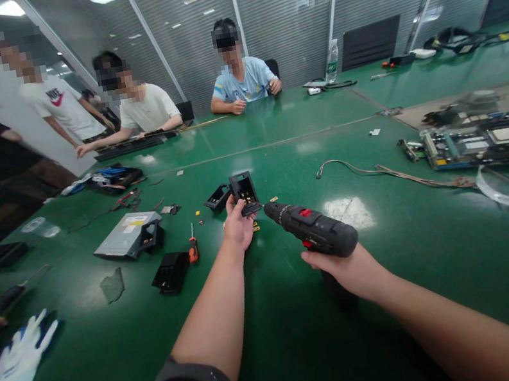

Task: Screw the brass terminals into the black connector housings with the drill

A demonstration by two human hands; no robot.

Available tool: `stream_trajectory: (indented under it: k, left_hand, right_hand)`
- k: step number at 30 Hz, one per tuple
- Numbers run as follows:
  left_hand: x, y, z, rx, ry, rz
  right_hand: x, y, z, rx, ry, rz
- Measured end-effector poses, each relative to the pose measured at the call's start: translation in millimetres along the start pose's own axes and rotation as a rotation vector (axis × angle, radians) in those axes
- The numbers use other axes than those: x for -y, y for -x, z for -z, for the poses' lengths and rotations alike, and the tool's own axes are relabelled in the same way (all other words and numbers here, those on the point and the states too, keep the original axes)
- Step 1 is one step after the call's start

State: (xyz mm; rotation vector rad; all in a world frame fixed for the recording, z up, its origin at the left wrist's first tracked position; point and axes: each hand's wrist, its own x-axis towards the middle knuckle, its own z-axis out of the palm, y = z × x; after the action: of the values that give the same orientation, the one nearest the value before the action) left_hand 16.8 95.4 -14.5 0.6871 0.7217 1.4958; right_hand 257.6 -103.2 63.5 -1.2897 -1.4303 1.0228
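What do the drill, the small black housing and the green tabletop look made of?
The cordless drill looks like moulded black plastic with a soft sheen. The small housing in the left hand seems matte black plastic, with gold-coloured contacts inside, probably metal. The green tabletop has a glossy coating with bright reflections; what lies beneath cannot be told.

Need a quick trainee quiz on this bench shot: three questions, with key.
1. Which hand grips the cordless drill, left or right?
2. True or false: the orange-handled screwdriver is held in the left hand.
3. What does the left hand hold? A) a white glove, B) a small black housing with gold contacts, C) a motherboard.

Key:
1. The right hand.
2. False: it lies on the green table.
3. B.
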Motion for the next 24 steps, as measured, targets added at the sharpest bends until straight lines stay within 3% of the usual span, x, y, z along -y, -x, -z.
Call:
stream_trajectory:
  k: [7,15,20,24]
  left_hand:
    - [-0.5,-3.6,-1.1,-0.045,-0.017,0.091]
    - [-2.5,-5.2,2.6,-0.069,-0.021,0.084]
    - [-5.3,-4.1,5.8,-0.082,-0.031,0.11]
    - [-6.4,-4.9,6.5,-0.068,-0.058,0.145]
  right_hand:
    - [-0.6,0.9,-1.8,0.018,-0.016,0.015]
    - [-4.3,8.2,-1.1,-0.018,0.096,-0.014]
    - [-3.8,12.2,2.7,0.067,0.167,-0.03]
    - [-6.1,9.7,2.2,0.065,0.099,-0.038]
